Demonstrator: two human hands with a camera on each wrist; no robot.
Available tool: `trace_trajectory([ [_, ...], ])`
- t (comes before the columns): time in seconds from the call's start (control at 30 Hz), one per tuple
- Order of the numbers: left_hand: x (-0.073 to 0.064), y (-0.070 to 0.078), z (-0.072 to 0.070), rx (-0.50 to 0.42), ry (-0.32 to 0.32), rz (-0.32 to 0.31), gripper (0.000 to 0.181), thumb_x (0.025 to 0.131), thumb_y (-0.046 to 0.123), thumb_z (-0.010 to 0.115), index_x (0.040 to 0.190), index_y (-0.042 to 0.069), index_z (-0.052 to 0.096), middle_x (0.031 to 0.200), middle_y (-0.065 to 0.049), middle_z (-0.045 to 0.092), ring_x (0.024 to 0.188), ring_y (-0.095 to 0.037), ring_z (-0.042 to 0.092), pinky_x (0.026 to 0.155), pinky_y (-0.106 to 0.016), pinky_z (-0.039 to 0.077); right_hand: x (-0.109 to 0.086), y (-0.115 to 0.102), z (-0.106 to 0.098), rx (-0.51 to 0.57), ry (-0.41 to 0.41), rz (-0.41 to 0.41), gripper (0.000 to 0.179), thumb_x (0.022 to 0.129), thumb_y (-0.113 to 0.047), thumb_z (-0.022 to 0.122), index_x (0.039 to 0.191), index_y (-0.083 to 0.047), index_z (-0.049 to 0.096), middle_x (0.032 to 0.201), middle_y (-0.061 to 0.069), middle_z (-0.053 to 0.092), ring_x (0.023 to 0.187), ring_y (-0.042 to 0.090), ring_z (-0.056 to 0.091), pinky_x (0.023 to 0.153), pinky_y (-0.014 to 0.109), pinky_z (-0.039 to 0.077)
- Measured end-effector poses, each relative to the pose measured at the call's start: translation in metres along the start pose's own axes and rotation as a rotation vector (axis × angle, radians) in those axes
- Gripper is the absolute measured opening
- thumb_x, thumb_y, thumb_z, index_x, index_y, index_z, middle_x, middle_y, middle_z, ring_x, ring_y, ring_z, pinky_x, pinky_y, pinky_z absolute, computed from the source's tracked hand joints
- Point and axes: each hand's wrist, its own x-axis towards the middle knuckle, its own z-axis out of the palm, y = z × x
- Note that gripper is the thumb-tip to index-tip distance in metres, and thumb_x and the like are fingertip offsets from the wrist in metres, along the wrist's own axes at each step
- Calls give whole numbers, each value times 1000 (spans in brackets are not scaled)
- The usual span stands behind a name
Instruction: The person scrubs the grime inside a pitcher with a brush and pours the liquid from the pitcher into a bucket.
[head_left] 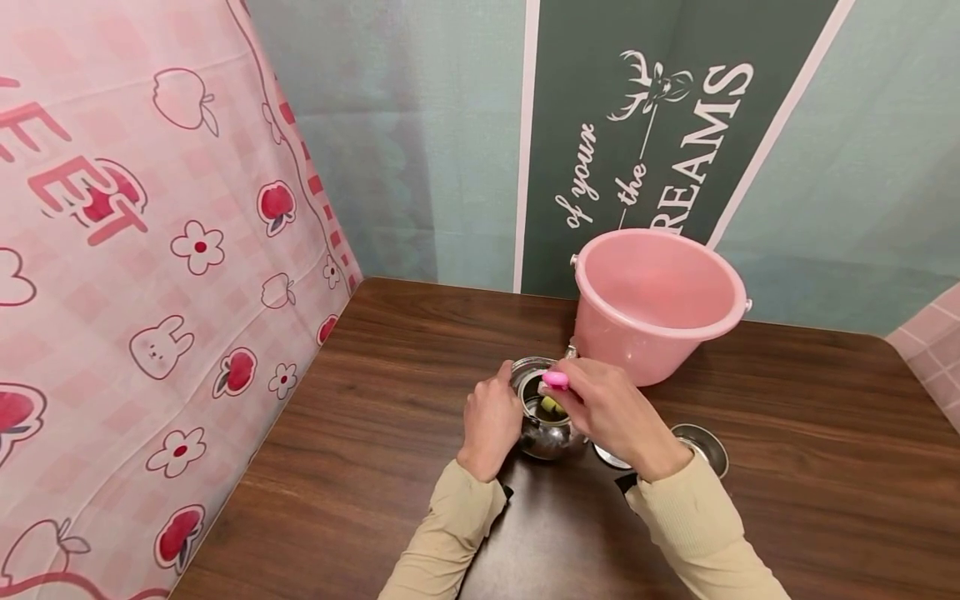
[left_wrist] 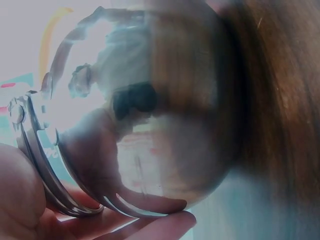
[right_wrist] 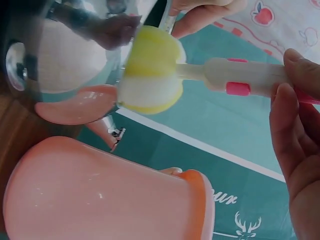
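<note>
My left hand (head_left: 491, 423) steadies the kettle (head_left: 546, 442) from its left while my right hand (head_left: 613, 412) pinches the sponge brush (right_wrist: 250, 75), best kept upright to enter squarely.

Curtain (head_left: 585, 83) "of your", "REAMS"; cloth (head_left: 180, 283) "EET"

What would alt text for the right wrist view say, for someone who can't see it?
The right hand holds a brush, its yellow-and-white sponge head at the mouth of a shiny kettle. A pink bucket fills the lower left, and the left hand shows at the top edge.
</note>
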Motion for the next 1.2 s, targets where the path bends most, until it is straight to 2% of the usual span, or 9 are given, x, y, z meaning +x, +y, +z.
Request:
trace_trajectory([
  [0.13,0,0,0,0,6,8,34,86,3,52,117,8,66,76,-15,71,63,-38,67,53,-47,49,-4,2,2,28,51,-1,34,99,-38,47,86,-10,61,74,-6,62,67,8,59,65,23,48],
  [0.3,0,-1,0,-9,8,12,35,86,3,52,118,8,66,77,-16,71,64,-37,67,54,-47,50,-9,3,5,63,85,39,41,98,-42,46,86,-8,67,77,-4,66,70,9,62,69,25,50],
  [0.43,1,-1,1,-21,1,-1,36,87,3,52,119,8,66,79,-16,72,66,-38,67,56,-47,51,-13,7,9,97,136,48,37,97,-36,52,87,-6,70,80,0,69,72,13,65,71,25,51],
  [0.53,1,-1,1,-21,0,-6,36,86,3,52,119,8,66,79,-17,72,67,-39,68,57,-48,51,-17,11,13,143,197,50,22,93,-23,64,87,-4,72,82,4,71,73,17,68,74,20,52],
  [0.6,1,-1,2,-23,0,-8,37,86,3,52,119,8,66,80,-17,72,68,-39,68,58,-48,51,-19,13,15,191,244,69,6,84,-8,72,87,-3,73,82,6,72,76,16,69,76,15,51],
  [0.73,1,-2,3,-36,-9,-20,37,87,3,51,120,9,66,82,-17,72,69,-39,68,59,-49,51,-24,16,19,257,326,150,23,67,11,77,85,-2,73,82,11,72,76,1,66,72,8,49],
  [0.87,1,-1,2,-55,-22,-34,38,87,3,50,121,9,65,84,-18,72,70,-40,68,59,-50,51,-27,20,21,247,390,220,29,63,14,78,86,-2,72,82,12,72,78,-4,63,71,9,47],
  [1.0,1,-1,1,-56,-26,-34,38,88,3,49,122,8,65,85,-19,72,70,-40,68,59,-50,51,-29,22,22,285,420,324,29,66,17,77,90,1,72,81,14,73,74,-1,64,69,10,47],
  [1.2,1,-1,3,-31,-12,-31,38,88,4,49,123,9,65,83,-17,72,69,-39,68,59,-49,52,-33,18,17,509,342,573,17,83,8,68,99,5,71,76,19,70,53,12,62,49,21,51],
])
